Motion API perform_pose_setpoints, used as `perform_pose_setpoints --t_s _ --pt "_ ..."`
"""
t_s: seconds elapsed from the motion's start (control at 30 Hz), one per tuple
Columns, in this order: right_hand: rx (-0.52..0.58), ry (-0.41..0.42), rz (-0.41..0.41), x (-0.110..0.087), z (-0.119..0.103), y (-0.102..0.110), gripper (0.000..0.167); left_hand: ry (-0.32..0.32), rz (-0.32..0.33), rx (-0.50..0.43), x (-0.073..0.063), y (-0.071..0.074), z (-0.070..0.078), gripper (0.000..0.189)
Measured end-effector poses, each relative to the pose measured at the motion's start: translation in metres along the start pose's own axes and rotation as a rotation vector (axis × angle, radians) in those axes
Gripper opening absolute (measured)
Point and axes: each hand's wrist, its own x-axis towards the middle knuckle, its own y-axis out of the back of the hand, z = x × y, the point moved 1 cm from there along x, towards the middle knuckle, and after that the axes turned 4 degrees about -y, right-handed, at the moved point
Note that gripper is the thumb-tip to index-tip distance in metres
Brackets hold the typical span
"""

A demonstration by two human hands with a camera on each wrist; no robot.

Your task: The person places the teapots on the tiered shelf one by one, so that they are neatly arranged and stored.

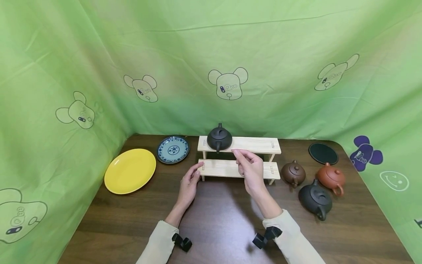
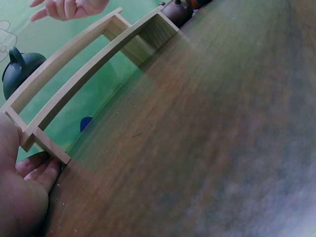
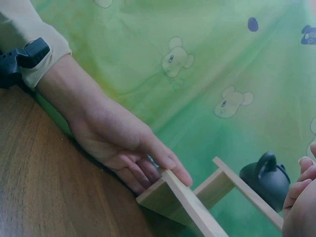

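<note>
My left hand [image 1: 188, 186] grips the left end of the lower board of a pale wooden two-tier stand [image 1: 219, 168]. In the right wrist view, the thumb and index finger lie at that board's end, and the other fingers curl by the side support. A black teapot [image 1: 219, 138] sits upright on the left part of the upper board, its handle toward me. My right hand [image 1: 253, 172] hovers before the stand, just right of the teapot, with loosely bent fingers and nothing in them. The left wrist view shows this right hand [image 2: 69, 7] above the boards, apart from the teapot.
To the right stand a brown teapot [image 1: 293, 174], a reddish clay teapot [image 1: 330, 178] and a larger black teapot [image 1: 315, 200], with a dark round plate [image 1: 323, 153] behind. On the left lie a yellow plate [image 1: 130, 171] and a blue patterned plate [image 1: 173, 149]. Green cloth [image 1: 184, 110] surrounds the table.
</note>
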Motion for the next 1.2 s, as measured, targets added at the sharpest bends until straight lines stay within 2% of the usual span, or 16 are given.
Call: perform_pose_setpoints --t_s 0.13,0.37,0.67,0.93,1.2 --pt "0.002 0.015 0.005 -0.002 -0.006 0.007 0.022 -0.007 -0.014 -0.019 0.001 0.001 -0.004 0.036" --pt "0.002 0.040 0.014 -0.002 -0.018 0.020 0.022 0.033 -0.018 -0.047 0.003 0.002 -0.015 0.035" --pt "-0.040 0.072 0.033 -0.001 -0.027 0.039 0.028 0.008 -0.007 -0.040 0.003 0.002 -0.019 0.035" --pt "-0.047 0.071 0.063 -0.001 -0.035 0.056 0.026 -0.067 0.012 -0.002 0.000 -0.001 -0.005 0.035" --pt "-0.040 0.086 0.077 -0.007 -0.042 0.071 0.027 -0.015 0.003 -0.015 0.000 -0.001 -0.003 0.036"
